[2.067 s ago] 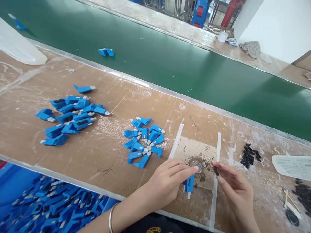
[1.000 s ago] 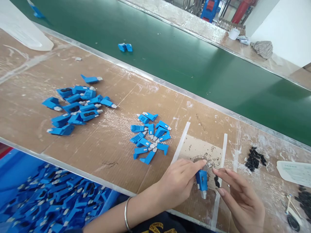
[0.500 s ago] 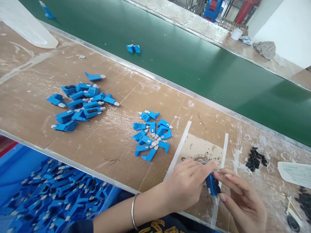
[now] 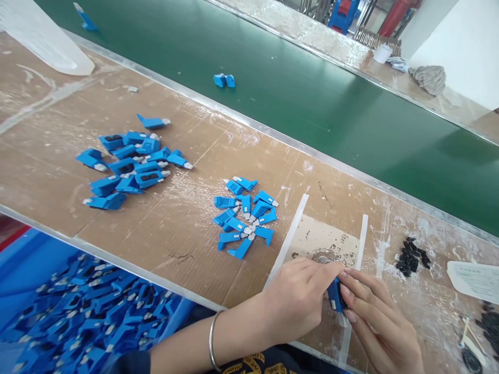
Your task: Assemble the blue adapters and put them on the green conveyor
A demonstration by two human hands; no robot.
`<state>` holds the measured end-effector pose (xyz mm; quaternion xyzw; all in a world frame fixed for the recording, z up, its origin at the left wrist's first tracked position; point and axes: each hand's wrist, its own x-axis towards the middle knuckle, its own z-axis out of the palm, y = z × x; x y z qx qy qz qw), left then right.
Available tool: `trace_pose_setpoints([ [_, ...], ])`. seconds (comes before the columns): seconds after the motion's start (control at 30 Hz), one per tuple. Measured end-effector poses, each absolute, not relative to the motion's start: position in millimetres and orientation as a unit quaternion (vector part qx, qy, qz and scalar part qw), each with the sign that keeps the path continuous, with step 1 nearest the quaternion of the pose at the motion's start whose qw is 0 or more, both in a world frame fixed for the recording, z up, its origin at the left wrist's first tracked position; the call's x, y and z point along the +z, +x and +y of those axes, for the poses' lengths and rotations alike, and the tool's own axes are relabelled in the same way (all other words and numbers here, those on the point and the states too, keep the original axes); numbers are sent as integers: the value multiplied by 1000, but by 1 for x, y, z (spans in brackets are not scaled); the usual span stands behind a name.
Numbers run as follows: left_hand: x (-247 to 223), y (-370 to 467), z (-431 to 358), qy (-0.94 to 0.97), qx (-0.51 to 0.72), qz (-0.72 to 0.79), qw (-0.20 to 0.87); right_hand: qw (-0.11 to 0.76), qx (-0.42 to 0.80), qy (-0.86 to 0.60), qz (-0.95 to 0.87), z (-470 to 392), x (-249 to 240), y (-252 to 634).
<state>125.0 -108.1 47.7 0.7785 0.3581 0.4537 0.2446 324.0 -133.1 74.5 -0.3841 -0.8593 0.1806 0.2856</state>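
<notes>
Between my two hands is a blue plastic piece [image 4: 334, 297] with a pale tip, held over the taped sheet [image 4: 325, 235]. My left hand [image 4: 298, 298] grips its upper end, fingers closed. On the other side, my right hand [image 4: 380, 317] closes around it, fingertips pressed to its right side and hiding most of the black part there. To the left, a ring of similar blue pieces [image 4: 245, 203] lies with pale tips mostly inward. A small heap of black parts [image 4: 412, 256] sits to the right of my hands.
A looser group of blue pieces [image 4: 134, 166] lies farther left on the brown table [image 4: 187, 218]. A blue bin [image 4: 35, 244] full of such pieces stands at the lower left. Beyond runs a green conveyor belt [image 4: 296, 88] carrying a few pieces. A white card [image 4: 473, 280] rests at right.
My right-hand fingers have closed farther over the blue piece, covering the black part that showed before. The pieces on the belt have shifted slightly right.
</notes>
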Motion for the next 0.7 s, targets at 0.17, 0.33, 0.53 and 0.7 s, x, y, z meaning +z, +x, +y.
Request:
trace_pose_setpoints([
  [0.17, 44, 123, -110, 791, 401, 368, 281, 258, 114, -367, -886, -143, 60, 324],
  [0.33, 44, 124, -115, 781, 387, 398, 285, 306, 151, -395, -853, -155, 46, 309],
  [0.53, 53, 63, -90, 808, 360, 462, 58, 338, 103, -535, -768, -129, 45, 349],
  [0.7, 41, -45, -54, 626, 234, 736, -108, 258, 11, -768, -587, -79, 38, 447],
])
